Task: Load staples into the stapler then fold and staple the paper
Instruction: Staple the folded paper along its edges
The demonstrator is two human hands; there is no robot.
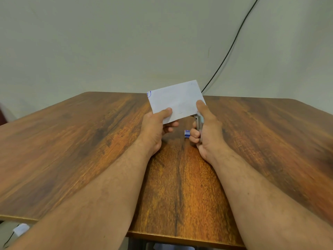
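A folded white paper (177, 100) with a small blue pen mark at its top left corner is held up above the wooden table (72, 150). My left hand (155, 129) pinches the paper's lower left edge between thumb and fingers. My right hand (205, 130) grips a slim metal stapler (198, 126), thumb on top, with the stapler's front end at the paper's lower right corner. Most of the stapler is hidden inside the hand. A small blue and white staple box (187, 133) lies on the table between my hands.
A black cable (232, 46) runs down the wall to the table's far edge. A white scrap (21, 229) lies on the floor at the lower left, below the table's front edge.
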